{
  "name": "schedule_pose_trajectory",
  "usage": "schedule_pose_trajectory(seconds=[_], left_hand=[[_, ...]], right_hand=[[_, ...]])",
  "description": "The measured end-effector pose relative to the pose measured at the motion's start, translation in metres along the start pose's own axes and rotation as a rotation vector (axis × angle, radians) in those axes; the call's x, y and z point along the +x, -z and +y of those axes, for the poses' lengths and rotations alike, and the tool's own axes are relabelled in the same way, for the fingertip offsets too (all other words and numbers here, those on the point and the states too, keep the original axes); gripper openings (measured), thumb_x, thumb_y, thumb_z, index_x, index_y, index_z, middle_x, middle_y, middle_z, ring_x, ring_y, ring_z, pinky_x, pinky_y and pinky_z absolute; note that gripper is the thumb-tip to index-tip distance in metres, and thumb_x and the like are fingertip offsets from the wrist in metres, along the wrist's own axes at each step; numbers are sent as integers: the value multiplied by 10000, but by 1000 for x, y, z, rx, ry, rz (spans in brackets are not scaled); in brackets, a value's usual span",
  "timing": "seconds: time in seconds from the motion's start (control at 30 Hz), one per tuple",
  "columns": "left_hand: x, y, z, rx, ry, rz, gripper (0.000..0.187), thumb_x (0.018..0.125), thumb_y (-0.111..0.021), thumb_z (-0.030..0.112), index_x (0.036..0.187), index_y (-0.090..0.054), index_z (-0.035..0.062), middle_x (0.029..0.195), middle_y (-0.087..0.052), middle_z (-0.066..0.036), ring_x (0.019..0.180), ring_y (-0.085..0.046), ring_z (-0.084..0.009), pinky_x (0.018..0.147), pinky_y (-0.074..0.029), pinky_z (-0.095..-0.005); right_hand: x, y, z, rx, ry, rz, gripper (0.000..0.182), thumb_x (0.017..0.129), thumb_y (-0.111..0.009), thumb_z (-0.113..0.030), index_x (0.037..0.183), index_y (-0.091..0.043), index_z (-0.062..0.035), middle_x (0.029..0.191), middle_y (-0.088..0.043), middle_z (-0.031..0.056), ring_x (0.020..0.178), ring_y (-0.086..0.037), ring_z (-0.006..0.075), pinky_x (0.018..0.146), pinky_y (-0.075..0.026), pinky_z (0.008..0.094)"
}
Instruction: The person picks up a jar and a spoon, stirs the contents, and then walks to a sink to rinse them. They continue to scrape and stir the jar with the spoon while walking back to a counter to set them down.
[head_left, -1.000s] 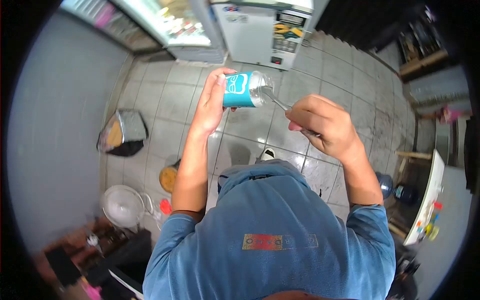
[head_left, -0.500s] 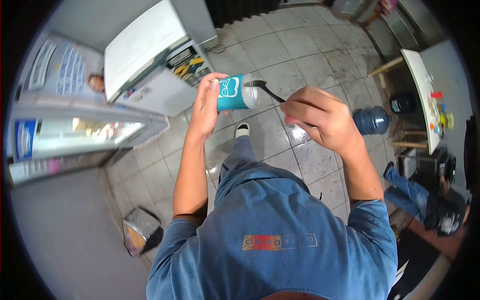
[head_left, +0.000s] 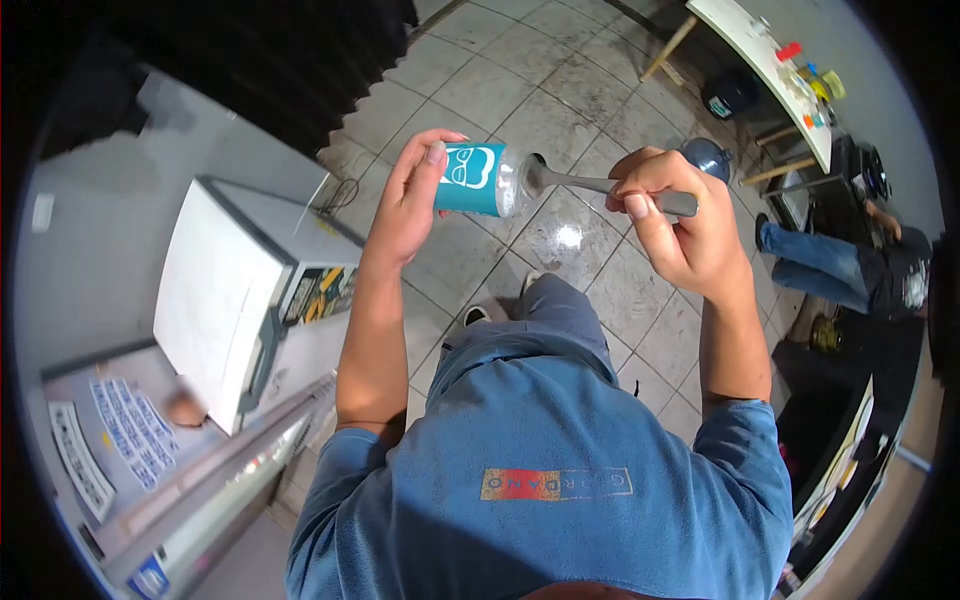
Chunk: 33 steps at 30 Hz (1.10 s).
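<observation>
Scooping From a Tilted Teal Cup

Holding the teal cup [head_left: 478,178] on its side in my left hand [head_left: 408,200], fingers clamped around its wall, its mouth faces right. My right hand [head_left: 682,232] is closed tight on the metal spoon [head_left: 590,184], whose bowl sits at the cup's mouth. Both hover above the tiled floor [head_left: 560,90], in front of my blue shirt [head_left: 540,450]. 1 white freezer [head_left: 215,290] stands left.

One view only, worn on the head, looking steeply down past the blue shirt [head_left: 540,470] to the tiled floor [head_left: 560,110]. It sits close: both raised hands fill the upper middle of the frame. The wide fisheye lens bends the room's edges, with dark corners ringing the picture.
</observation>
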<state>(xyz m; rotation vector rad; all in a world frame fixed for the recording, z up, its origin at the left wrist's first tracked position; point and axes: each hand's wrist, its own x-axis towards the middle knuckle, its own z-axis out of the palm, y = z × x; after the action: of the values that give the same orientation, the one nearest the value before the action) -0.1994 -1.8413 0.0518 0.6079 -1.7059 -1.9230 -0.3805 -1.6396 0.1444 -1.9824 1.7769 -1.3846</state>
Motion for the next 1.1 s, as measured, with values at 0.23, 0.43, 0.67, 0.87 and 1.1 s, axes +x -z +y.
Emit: schedule_pose_trajectory(seconds=[0.23,0.43,0.67,0.87,1.1], left_hand=[[118,-41,-7,12,-27,-148,305,1059,-420,341,1179,-596,123,989,-613,31,777,-497,-13,592,-383,-186],[226,-82,-1,31,-48,-234,298,1056,-446,303,1200,-577,77,1034,-613,0,843,-535,-37,691,-438,-195],[333,-136,-1,-4,-58,-314,288,1049,-467,280,1211,-556,58,1019,-607,-10,843,-543,-46,704,-447,-204],[441,-147,-32,-10,56,-365,277,1055,-454,319,1182,-574,105,949,-590,25,812,-524,-27,649,-418,-190],[601,-152,-25,-18,-30,-543,276,1054,-456,307,1199,-555,95,985,-583,23,803,-504,-25,667,-412,-188]], right_hand=[[20,49,73,-41,-123,76,73,893,-625,0,936,-568,-12,842,-652,88,704,-618,191,637,-512,296],[53,111,144,-76,-108,154,60,895,-619,-5,918,-567,-23,821,-642,79,680,-613,188,611,-502,297],[98,160,219,-163,-250,149,65,906,-605,-48,905,-548,-16,739,-591,107,616,-578,232,577,-467,339],[142,171,308,-109,-337,214,67,933,-579,-68,906,-542,-18,735,-593,98,625,-583,218,571,-457,329],[222,204,385,-230,-397,378,69,945,-576,-69,919,-532,-23,738,-585,90,634,-578,221,603,-465,313]])
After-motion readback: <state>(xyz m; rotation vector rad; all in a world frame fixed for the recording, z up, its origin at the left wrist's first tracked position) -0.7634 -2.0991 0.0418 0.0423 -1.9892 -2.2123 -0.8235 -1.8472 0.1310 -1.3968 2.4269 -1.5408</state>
